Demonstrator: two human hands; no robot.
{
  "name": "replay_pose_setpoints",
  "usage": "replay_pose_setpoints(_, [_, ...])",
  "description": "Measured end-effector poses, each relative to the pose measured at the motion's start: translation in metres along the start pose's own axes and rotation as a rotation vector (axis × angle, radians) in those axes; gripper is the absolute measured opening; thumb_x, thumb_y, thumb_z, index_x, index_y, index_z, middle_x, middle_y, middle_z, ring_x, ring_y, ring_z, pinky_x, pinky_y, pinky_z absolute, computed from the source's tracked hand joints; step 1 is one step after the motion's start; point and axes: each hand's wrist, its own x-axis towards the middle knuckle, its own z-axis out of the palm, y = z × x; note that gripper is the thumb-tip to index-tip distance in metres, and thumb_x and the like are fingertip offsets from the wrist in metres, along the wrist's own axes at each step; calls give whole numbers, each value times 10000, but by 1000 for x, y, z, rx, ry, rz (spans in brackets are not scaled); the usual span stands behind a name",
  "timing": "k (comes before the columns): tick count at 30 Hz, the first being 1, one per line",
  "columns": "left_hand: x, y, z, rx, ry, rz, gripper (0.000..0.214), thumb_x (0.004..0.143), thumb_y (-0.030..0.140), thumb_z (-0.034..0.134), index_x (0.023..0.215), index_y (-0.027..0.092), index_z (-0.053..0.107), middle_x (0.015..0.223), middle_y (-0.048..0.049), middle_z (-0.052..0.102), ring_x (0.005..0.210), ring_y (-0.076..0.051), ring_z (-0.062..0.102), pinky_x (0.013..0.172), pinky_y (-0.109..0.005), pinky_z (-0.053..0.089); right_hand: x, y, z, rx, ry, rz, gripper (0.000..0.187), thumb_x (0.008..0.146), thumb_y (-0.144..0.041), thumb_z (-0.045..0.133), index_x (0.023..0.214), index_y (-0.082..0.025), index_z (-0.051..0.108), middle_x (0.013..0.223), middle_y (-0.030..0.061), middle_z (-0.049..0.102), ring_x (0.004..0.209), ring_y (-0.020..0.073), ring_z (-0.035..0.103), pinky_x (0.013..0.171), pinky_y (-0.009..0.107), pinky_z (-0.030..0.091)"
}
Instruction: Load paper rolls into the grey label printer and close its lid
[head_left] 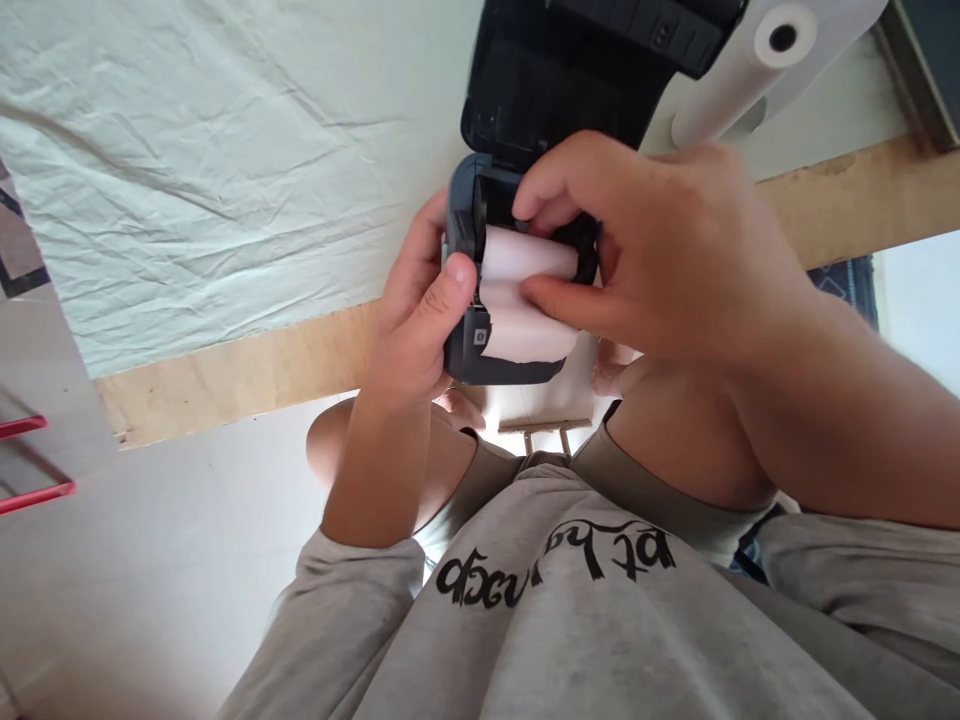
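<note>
A small dark portable receipt printer is held up above the table's front edge, its black lid swung open away from me. My left hand grips the printer's left side, thumb on the rim and fingers partly hidden behind. Inside the printer lies a roll of white paper, its loose end hanging over the near edge. My right hand reaches in from the right, closed about the paper roll with thumb on the paper and fingers at its far side.
A large white paper roll lies at the back right beside a dark flat object. Wrinkled pale cloth covers the wooden-edged table. Red bars show at far left. My knees are below the table edge.
</note>
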Motion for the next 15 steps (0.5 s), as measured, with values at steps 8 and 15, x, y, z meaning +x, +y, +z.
replay_pose_setpoints(8, [5,0,-10,33,-42,93,354,834,406,558,1139,227,532,1121,-33,589,1057,-194,561,944,-321,450,5,17,0,1030,154,140,283,722,-379,548,946,-209,581,785,-27,565,700,94,577,495,222,411])
replay_pose_setpoints(15, [8,-1,-13,23,-37,58,382,796,433,602,1139,282,529,1137,-21,606,1113,-250,547,980,-403,440,10,40,18,799,395,151,214,717,-299,623,743,-184,445,622,-32,416,459,64,427,395,254,300])
